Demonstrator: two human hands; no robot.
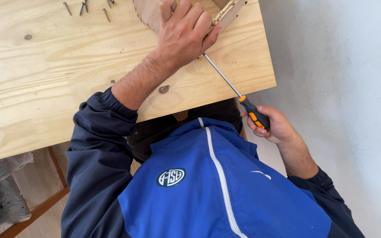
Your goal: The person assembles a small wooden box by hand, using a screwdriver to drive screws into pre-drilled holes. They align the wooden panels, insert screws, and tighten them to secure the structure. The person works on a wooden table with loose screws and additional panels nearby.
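Head view: left hand (184,33) braces a chipboard piece (226,15) on the plywood table (45,79); right hand (273,125) drives a screwdriver (239,93)
Left fingers pressed together, palm down over the piece at the table's far edge, likely to stop it shifting. Right fist wrapped round the black-and-orange handle off the table corner, shaft angled up-left, tip hidden under the left hand. Loose screws (84,6) lie far left

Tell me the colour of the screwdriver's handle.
Black with orange accents, on the long-shafted screwdriver in the right hand; head view.
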